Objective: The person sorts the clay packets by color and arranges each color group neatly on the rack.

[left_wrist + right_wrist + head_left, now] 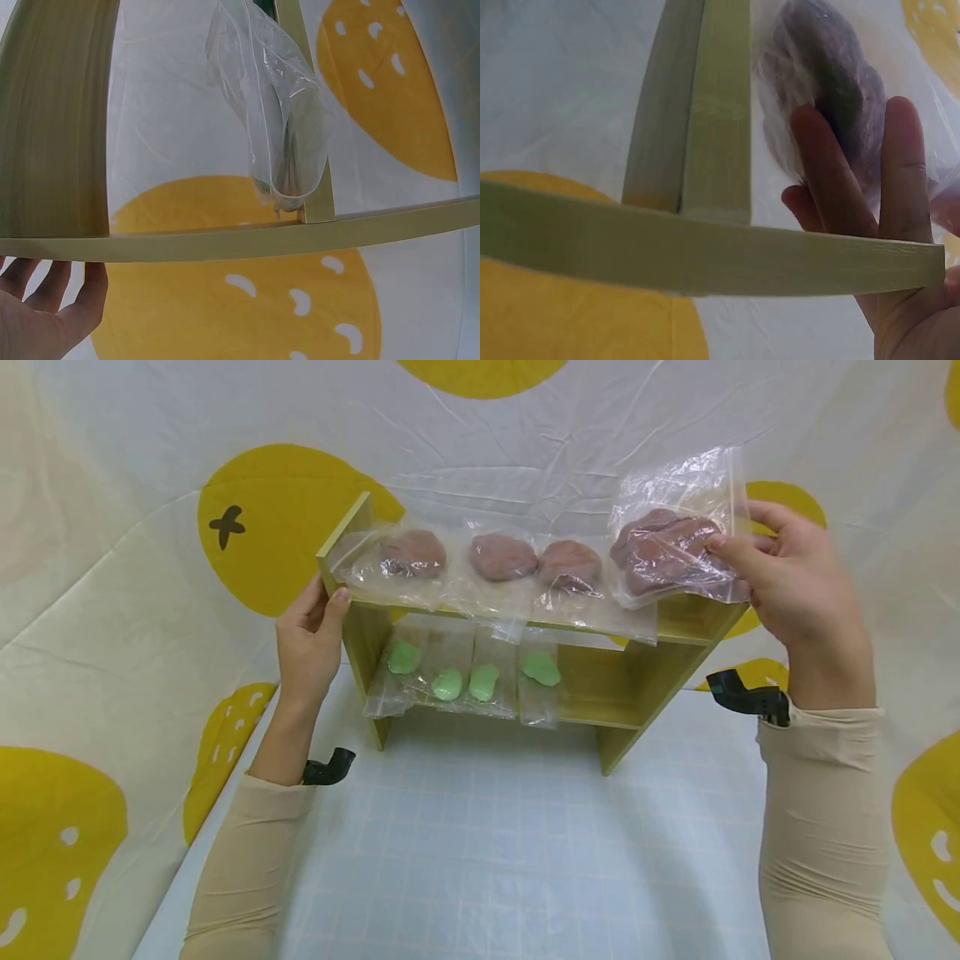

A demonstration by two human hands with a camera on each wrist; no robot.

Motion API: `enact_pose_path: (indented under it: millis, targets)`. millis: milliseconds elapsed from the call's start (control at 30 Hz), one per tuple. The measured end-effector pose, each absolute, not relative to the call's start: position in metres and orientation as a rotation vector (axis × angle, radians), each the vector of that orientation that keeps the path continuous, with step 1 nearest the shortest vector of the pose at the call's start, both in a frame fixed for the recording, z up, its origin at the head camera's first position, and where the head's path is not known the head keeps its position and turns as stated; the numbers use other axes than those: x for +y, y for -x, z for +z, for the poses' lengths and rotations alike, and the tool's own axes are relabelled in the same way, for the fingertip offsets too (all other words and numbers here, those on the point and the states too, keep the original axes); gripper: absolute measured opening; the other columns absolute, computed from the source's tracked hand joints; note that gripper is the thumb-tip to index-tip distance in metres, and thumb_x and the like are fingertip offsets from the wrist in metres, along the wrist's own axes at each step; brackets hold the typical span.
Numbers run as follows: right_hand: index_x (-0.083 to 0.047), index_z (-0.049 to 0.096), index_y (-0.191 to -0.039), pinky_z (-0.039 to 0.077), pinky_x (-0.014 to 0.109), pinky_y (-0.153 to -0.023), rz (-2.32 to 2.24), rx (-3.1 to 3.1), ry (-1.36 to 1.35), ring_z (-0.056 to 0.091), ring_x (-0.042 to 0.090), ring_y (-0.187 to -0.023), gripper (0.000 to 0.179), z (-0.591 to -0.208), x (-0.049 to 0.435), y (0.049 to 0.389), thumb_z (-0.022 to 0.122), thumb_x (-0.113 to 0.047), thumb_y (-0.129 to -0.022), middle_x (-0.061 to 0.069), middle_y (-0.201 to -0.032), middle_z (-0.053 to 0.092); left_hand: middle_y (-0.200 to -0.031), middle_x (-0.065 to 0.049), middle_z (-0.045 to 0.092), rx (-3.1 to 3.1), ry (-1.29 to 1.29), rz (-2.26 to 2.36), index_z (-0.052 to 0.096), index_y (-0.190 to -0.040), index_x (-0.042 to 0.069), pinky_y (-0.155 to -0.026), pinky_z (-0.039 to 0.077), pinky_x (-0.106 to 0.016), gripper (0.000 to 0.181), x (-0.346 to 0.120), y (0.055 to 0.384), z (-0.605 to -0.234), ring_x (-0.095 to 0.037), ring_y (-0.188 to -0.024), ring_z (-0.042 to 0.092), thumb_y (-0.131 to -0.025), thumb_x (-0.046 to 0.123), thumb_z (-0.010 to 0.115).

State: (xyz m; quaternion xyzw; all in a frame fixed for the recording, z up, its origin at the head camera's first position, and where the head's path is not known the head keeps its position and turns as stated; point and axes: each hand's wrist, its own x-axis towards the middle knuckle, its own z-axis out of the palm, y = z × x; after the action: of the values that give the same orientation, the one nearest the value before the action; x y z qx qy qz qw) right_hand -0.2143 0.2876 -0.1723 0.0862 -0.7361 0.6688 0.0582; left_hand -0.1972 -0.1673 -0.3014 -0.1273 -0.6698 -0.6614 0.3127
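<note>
My left hand [309, 647] grips the left side panel of a small two-tier wooden shelf [660, 685], thumb on the front; in the left wrist view its fingers [90, 296] touch the panel's edge. At the top right, my right hand [806, 581] pinches a clear plastic bag [675, 485] holding a large brownish-pink lump [667, 552], thumb in front. The right wrist view shows two fingers [904, 157] spread against this bag beside the shelf's edge. Three bagged brownish-pink lumps [504, 557] lie in a row on the upper tier, left of the held bag.
Several clear bags with pale green pieces [483, 682] lie along the lower tier, some hanging over its front edge. The shelf stands on a pale blue gridded tabletop [450, 843]. Behind it hangs a white cloth [150, 427] with yellow shapes.
</note>
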Motion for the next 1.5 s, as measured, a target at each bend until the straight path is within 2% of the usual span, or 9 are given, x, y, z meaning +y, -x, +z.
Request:
enact_pose_path:
  millis: [100,433,567,700,833,933,1067,1233,1500]
  targets:
    - [-0.008,0.052,-0.143,0.057,0.022,-0.064,1.825,-2.368,-0.239,0.070,0.016,-0.074,0.057,-0.172,0.285,0.215,0.075,-0.018,-0.092,0.006,-0.094,0.072,-0.138,-0.015,0.059,-1.771,0.334,-1.734,0.054,-0.142,0.000,-0.105,0.044,-0.035,0.041,-0.168,0.197,-0.301,-0.024,-0.127,0.056,-0.101,0.006,0.058]
    - [-0.006,0.054,-0.142,0.052,0.015,-0.063,1.155,-2.706,-0.274,0.066,0.008,-0.074,0.055,-0.171,0.273,0.214,0.067,-0.034,-0.097,-0.004,-0.091,0.071,-0.138,-0.016,0.059,-1.735,0.349,-1.768,0.054,-0.141,0.000,-0.105,0.044,-0.035,0.041,-0.170,0.200,-0.302,-0.024,-0.126,0.056,-0.100,0.005,0.059]
    - [-0.008,0.059,-0.140,0.046,0.014,-0.062,0.869,-2.756,-0.252,0.062,0.006,-0.077,0.055,-0.172,0.268,0.215,0.064,-0.041,-0.097,0.010,-0.104,0.073,-0.138,-0.016,0.058,-1.736,0.343,-1.766,0.054,-0.141,0.000,-0.105,0.044,-0.035,0.042,-0.171,0.199,-0.302,-0.024,-0.126,0.056,-0.100,0.004,0.059]
    - [-0.006,0.062,-0.135,0.042,0.010,-0.065,0.693,-2.712,-0.218,0.068,0.020,-0.095,0.051,-0.176,0.260,0.214,0.063,-0.040,-0.098,0.020,-0.117,0.069,-0.137,-0.016,0.059,-1.757,0.333,-1.740,0.054,-0.141,-0.001,-0.104,0.044,-0.035,0.042,-0.171,0.199,-0.302,-0.023,-0.125,0.057,-0.100,0.005,0.059]
    - [-0.002,0.062,-0.134,0.054,0.029,-0.083,0.586,-2.642,-0.169,0.065,0.036,-0.104,0.049,-0.184,0.250,0.212,0.062,-0.035,-0.098,0.021,-0.117,0.069,-0.137,-0.016,0.059,-1.765,0.326,-1.729,0.054,-0.141,-0.001,-0.104,0.045,-0.034,0.042,-0.172,0.198,-0.302,-0.023,-0.125,0.057,-0.100,0.005,0.058]
    - [0.001,0.060,-0.134,0.052,0.053,-0.090,0.557,-2.592,-0.163,0.063,0.038,-0.104,0.047,-0.189,0.245,0.211,0.063,-0.030,-0.099,0.023,-0.118,0.067,-0.138,-0.016,0.059,-1.763,0.328,-1.733,0.054,-0.141,-0.001,-0.104,0.045,-0.035,0.042,-0.172,0.198,-0.303,-0.024,-0.125,0.057,-0.100,0.004,0.058]
    - [0.006,0.061,-0.130,0.050,0.056,-0.092,0.535,-2.522,-0.194,0.062,0.043,-0.104,0.042,-0.195,0.244,0.211,0.064,-0.021,-0.097,0.027,-0.119,0.065,-0.138,-0.016,0.058,-1.767,0.327,-1.732,0.054,-0.142,0.000,-0.104,0.044,-0.035,0.042,-0.173,0.197,-0.304,-0.024,-0.126,0.056,-0.100,0.005,0.058]
    - [0.007,0.060,-0.131,0.050,0.053,-0.094,0.586,-2.478,-0.196,0.063,0.042,-0.106,0.041,-0.198,0.247,0.211,0.064,-0.017,-0.097,0.027,-0.120,0.065,-0.138,-0.015,0.059,-1.766,0.327,-1.736,0.054,-0.142,0.002,-0.104,0.044,-0.034,0.042,-0.172,0.196,-0.304,-0.023,-0.126,0.056,-0.101,0.006,0.058]
    - [0.002,0.060,-0.133,0.050,0.035,-0.098,0.667,-2.413,-0.175,0.065,0.033,-0.108,0.041,-0.204,0.252,0.213,0.062,-0.019,-0.098,0.019,-0.122,0.067,-0.139,-0.015,0.058,-1.744,0.343,-1.765,0.054,-0.142,0.002,-0.105,0.043,-0.035,0.042,-0.173,0.202,-0.309,-0.024,-0.127,0.055,-0.100,0.005,0.059]
